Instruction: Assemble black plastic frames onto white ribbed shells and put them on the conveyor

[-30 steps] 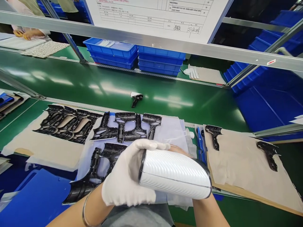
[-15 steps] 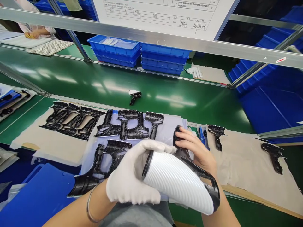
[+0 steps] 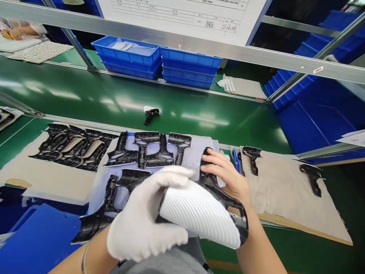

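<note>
Green counter [image 3: 21, 129] W & beyond-L of housing; lilac film [image 3: 196, 146], thin & smooth, just beyond it; housing [image 3: 199, 213] held up over film's near edge, white barrel finely ridged & curved, blk handle [image 3: 205, 179] glossy; blk half-shells [image 3: 129, 156], hollow, L & beyond it; gloved L hand [image 3: 142, 219], fingers round barrel end; bare R hand [image 3: 232, 177], fingers closed on handle; prob. a look-over step; next move calls for steady two-hand grip

We are seeing fine ribs patterning the glossy white curved shell [image 3: 199, 213], black colouring its handle [image 3: 209, 177], and green covering the far smooth conveyor belt [image 3: 182, 106].
</note>
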The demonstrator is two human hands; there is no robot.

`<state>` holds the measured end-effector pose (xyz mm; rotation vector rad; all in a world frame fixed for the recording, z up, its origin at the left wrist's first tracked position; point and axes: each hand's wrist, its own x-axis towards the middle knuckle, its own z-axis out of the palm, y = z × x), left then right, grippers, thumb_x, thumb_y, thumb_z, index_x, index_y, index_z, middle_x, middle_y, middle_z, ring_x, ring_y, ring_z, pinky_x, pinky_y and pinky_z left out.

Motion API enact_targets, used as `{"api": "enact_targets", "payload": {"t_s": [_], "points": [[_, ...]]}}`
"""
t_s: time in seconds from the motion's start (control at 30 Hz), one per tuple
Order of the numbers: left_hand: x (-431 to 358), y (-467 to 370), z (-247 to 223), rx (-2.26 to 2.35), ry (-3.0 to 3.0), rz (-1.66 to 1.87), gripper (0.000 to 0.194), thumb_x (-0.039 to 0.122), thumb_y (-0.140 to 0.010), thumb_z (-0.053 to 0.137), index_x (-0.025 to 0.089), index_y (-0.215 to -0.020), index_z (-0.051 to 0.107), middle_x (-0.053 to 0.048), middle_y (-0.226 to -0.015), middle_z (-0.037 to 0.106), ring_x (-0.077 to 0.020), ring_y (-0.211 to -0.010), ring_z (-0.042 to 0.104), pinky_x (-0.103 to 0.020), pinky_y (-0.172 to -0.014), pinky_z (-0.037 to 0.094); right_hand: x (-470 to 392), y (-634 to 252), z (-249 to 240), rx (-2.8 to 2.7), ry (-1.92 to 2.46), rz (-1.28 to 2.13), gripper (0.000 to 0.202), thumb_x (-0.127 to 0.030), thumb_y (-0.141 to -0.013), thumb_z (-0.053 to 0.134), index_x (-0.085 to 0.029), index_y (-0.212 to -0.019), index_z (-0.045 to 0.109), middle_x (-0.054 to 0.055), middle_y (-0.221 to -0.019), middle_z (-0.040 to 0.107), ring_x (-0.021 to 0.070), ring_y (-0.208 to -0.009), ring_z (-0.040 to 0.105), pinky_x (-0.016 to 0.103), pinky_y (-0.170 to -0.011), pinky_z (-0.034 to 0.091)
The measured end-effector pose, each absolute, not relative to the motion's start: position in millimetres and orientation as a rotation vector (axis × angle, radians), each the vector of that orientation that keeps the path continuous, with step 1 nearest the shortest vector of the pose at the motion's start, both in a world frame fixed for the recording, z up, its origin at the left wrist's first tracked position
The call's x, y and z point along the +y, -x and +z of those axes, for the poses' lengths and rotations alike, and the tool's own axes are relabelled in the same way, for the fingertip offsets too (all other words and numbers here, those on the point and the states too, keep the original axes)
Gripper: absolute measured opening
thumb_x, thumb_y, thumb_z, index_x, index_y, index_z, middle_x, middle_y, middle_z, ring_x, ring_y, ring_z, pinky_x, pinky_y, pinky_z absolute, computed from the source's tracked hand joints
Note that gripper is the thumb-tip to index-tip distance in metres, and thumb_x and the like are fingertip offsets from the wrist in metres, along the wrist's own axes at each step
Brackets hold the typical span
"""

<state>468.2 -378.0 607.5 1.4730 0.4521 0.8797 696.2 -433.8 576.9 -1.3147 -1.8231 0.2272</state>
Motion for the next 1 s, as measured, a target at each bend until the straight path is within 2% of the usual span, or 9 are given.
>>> {"api": "enact_targets", "payload": {"t_s": [0.1, 0.2, 0.37, 0.53, 0.67, 0.73, 0.83, 0.93, 1.0], "points": [[-374.1, -465.1, 622.3, 0.443, -2.149, 0.89, 0.055, 0.017, -0.067, 0.082, 0.037, -0.116, 0.067, -0.005, -0.129, 0.062, -0.0328, -0.119, 0.057, -0.046, -0.104, 0.045, -437.4, -695.4, 581.5, -1.853, 1.399, 0.297, 0.033, -0.009, -0.095, 0.045, -0.022, -0.12, 0.063, 0.01, -0.128, 0.065, 0.0256, -0.133, 0.051, 0.045, -0.111, 0.044], [-373.5, -471.7, 634.2, 0.413, -2.52, 0.883, 0.035, 0.033, -0.074, 0.076, 0.035, -0.109, 0.071, -0.003, -0.106, 0.069, -0.0294, -0.099, 0.061, -0.04, -0.1, 0.044, -439.3, -694.2, 583.8, -1.864, 1.389, 0.356, 0.035, -0.01, -0.095, 0.041, -0.021, -0.119, 0.065, 0.011, -0.127, 0.066, 0.0254, -0.133, 0.052, 0.043, -0.111, 0.044], [-382.8, -486.5, 637.8, 0.613, -2.523, 0.938, 0.057, 0.061, -0.067, 0.076, 0.027, -0.112, 0.069, -0.006, -0.09, 0.067, -0.0287, -0.079, 0.057, -0.038, -0.085, 0.046, -442.3, -692.9, 584.2, -1.849, 1.392, 0.42, 0.039, -0.008, -0.094, 0.038, -0.021, -0.118, 0.066, 0.011, -0.127, 0.066, 0.0251, -0.134, 0.051, 0.042, -0.109, 0.046], [-389.7, -490.1, 643.1, 0.666, -2.594, 0.937, 0.053, 0.066, -0.068, 0.072, 0.025, -0.102, 0.07, -0.004, -0.076, 0.065, -0.0248, -0.065, 0.051, -0.037, -0.069, 0.044, -444.6, -691.8, 585.4, -1.845, 1.4, 0.473, 0.039, -0.009, -0.094, 0.038, -0.022, -0.119, 0.065, 0.01, -0.128, 0.065, 0.0236, -0.135, 0.049, 0.039, -0.11, 0.045], [-392.1, -487.6, 643.6, 0.676, -2.664, 0.974, 0.053, 0.066, -0.068, 0.07, 0.022, -0.099, 0.069, -0.008, -0.087, 0.07, -0.03, -0.076, 0.057, -0.039, -0.071, 0.046, -444.6, -692.2, 584.7, -1.822, 1.365, 0.476, 0.036, -0.009, -0.095, 0.042, -0.024, -0.12, 0.064, 0.008, -0.128, 0.065, 0.0224, -0.134, 0.05, 0.037, -0.111, 0.044], [-392.9, -485.0, 640.8, 0.66, -2.678, 0.992, 0.051, 0.062, -0.073, 0.067, 0.022, -0.103, 0.069, -0.01, -0.092, 0.071, -0.032, -0.082, 0.059, -0.041, -0.077, 0.048, -445.2, -692.0, 582.7, -1.809, 1.382, 0.428, 0.035, -0.008, -0.094, 0.049, -0.026, -0.121, 0.063, 0.008, -0.134, 0.06, 0.0246, -0.136, 0.048, 0.04, -0.112, 0.043], [-392.8, -480.8, 635.5, 0.567, -2.646, 1.066, 0.038, 0.049, -0.081, 0.063, 0.025, -0.11, 0.067, -0.009, -0.094, 0.071, -0.0294, -0.087, 0.061, -0.041, -0.085, 0.05, -448.5, -689.1, 579.2, -1.733, 1.418, 0.081, 0.036, -0.01, -0.091, 0.059, -0.033, -0.117, 0.067, 0.006, -0.136, 0.05, 0.0309, -0.135, 0.043, 0.053, -0.112, 0.039], [-391.7, -477.5, 629.1, 0.325, -2.666, 1.18, 0.021, 0.032, -0.082, 0.066, 0.034, -0.103, 0.07, -0.005, -0.094, 0.072, -0.0252, -0.09, 0.062, -0.041, -0.098, 0.047, -453.8, -683.8, 577.7, -1.63, 1.387, -0.173, 0.045, -0.01, -0.089, 0.06, -0.042, -0.12, 0.068, 0.005, -0.116, 0.047, 0.0285, -0.118, 0.046, 0.059, -0.111, 0.037], [-391.7, -474.9, 623.4, 0.222, -2.695, 1.211, 0.022, 0.021, -0.08, 0.066, 0.035, -0.096, 0.073, -0.003, -0.094, 0.074, -0.0239, -0.091, 0.062, -0.042, -0.106, 0.043, -456.0, -680.6, 577.4, -1.61, 1.37, -0.211, 0.051, -0.01, -0.091, 0.055, -0.047, -0.124, 0.065, 0.005, -0.107, 0.046, 0.0256, -0.108, 0.048, 0.058, -0.11, 0.04]]}}
